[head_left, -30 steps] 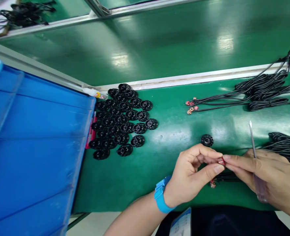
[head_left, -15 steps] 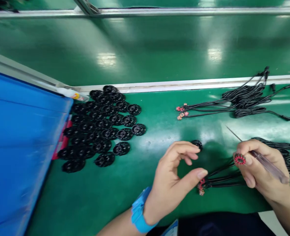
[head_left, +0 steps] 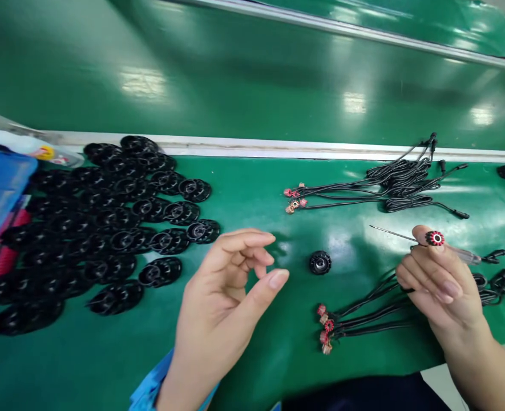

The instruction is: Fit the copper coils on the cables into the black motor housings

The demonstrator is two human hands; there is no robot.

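One blue plastic bin [head_left: 4,185]: cut off at the left edge, with a corner and part of a wall in view; what it holds cannot be told.
White plastic bottle with a yellow mark [head_left: 33,147]: just past the bin's corner, beside the white ledge [head_left: 252,149]; its contents are unclear.
Red textured piece [head_left: 16,240]: beside the bin, partly hidden by black parts.
Round black plastic parts [head_left: 117,217]: crowded in uneven rows on the left of the glossy green surface [head_left: 243,194].
Single round black part [head_left: 320,262]: apart from the crowd, between the two hands.
Left hand [head_left: 224,297]: raised over the surface, fingers curved, thumb well apart from them.
Right hand [head_left: 440,285]: raised, thumb and forefinger pinched on the small toothed red-and-black ring [head_left: 435,238], pale at its centre; other fingers curled in.
Slim screwdriver with a clear handle [head_left: 468,257]: also in the right hand, metal shaft pointing left.
Upper bundle of black cables [head_left: 406,177]: near the ledge, reddish toothed ends leftward.
Lower bundle of black cables [head_left: 372,314]: nearer the person, red ends leftward, partly behind the right hand.
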